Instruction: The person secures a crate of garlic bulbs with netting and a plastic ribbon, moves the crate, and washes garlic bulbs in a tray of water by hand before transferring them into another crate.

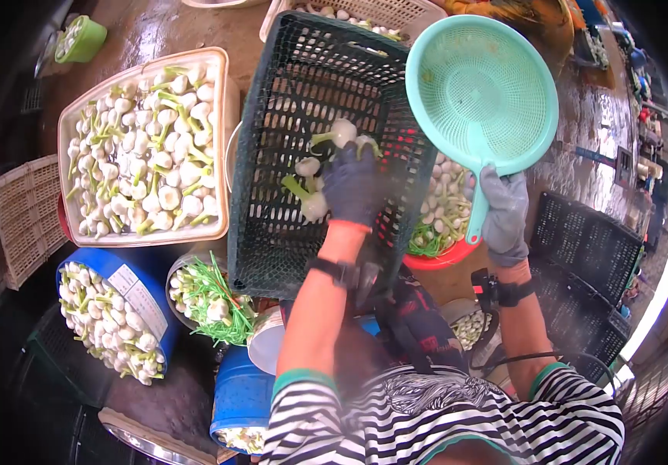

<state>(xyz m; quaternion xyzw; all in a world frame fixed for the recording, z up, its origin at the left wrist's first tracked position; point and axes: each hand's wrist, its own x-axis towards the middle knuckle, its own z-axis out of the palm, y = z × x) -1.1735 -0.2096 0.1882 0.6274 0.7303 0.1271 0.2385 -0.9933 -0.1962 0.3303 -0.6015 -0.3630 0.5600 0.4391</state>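
My left hand [353, 184], in a dark glove, reaches down into a black plastic crate [245, 209]. Its fingers curl around a garlic bulb [367, 146], partly hidden by the hand and blurred. Other garlic bulbs [312, 206] with cut green stems lie close by on the crate's slatted floor. My right hand [506, 213], in a grey glove, is closed on the handle of a mint-green strainer [427, 70]. The strainer's bowl is beside the crate's right edge, and no bulbs show in it.
A cream tub [222, 155] full of garlic stands left of the crate. Below it are a blue barrel [148, 306] of garlic and a bucket with green trimmings [222, 302]. A red basin [442, 256] lies under the strainer. Stacked black crates [582, 248] stand at right.
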